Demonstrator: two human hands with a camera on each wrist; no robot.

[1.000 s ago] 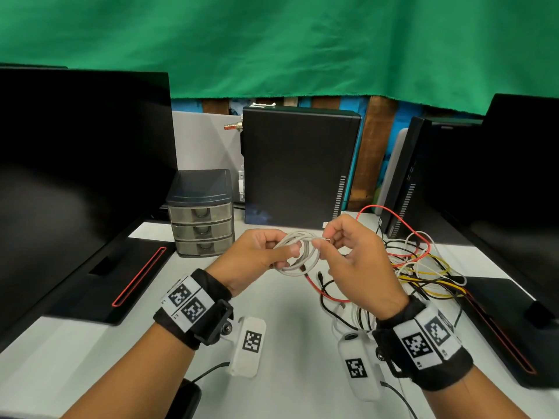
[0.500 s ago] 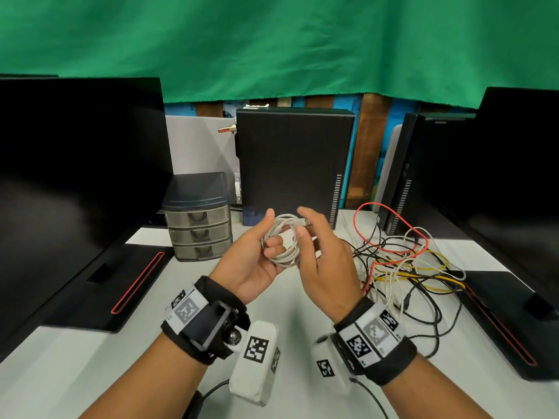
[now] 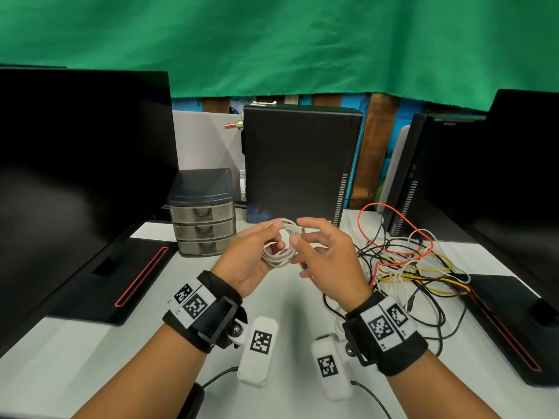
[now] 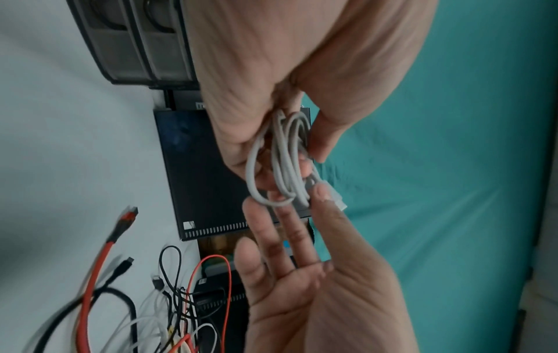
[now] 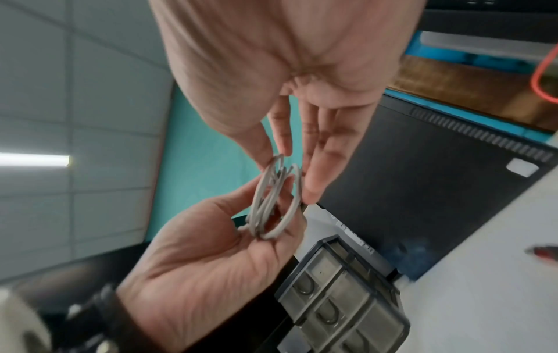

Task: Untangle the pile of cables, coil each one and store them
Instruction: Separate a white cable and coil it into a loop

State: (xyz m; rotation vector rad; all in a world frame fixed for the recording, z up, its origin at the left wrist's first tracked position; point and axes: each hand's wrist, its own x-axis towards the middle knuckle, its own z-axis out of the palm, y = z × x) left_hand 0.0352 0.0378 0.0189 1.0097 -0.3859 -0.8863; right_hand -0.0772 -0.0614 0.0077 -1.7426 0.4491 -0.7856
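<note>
Left hand (image 3: 246,258): gripping the white cable coil (image 3: 279,247) in curled fingers.
Right hand (image 3: 328,258): fingers extended, fingertips touching the coil.
Coil: hanging between both hands.

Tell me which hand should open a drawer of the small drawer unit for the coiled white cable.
Right. The left hand grips the coiled white cable; the right hand only touches it with straight fingers, though the drawer unit stands on the left.
</note>
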